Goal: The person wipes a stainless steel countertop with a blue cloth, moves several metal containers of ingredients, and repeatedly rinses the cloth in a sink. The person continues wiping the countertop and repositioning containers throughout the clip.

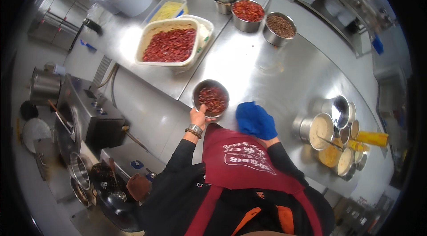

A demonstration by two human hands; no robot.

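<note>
My left hand (199, 117) grips the near rim of a round metal bowl (221, 111), thumb over the edge. Dark red chopped chilli pieces (213, 98) fill part of it. The bowl is at the front edge of the stainless steel table (243, 69); whether it rests there or is held just above, I cannot tell. A bunched blue cloth (255, 119) covers most of my right hand (271, 141), so the fingers are hidden. That hand holds the cloth against the tabletop, right of the bowl. A maroon apron lies just below both hands.
A cream plastic tub (138, 52) of red chilli stands ahead-left. At the far edge are metal pots of red chilli (248, 26) and brown spice (275, 39). Right stands a metal pot of pale sauce (305, 129) among several containers. A wok (116, 212) is at lower left.
</note>
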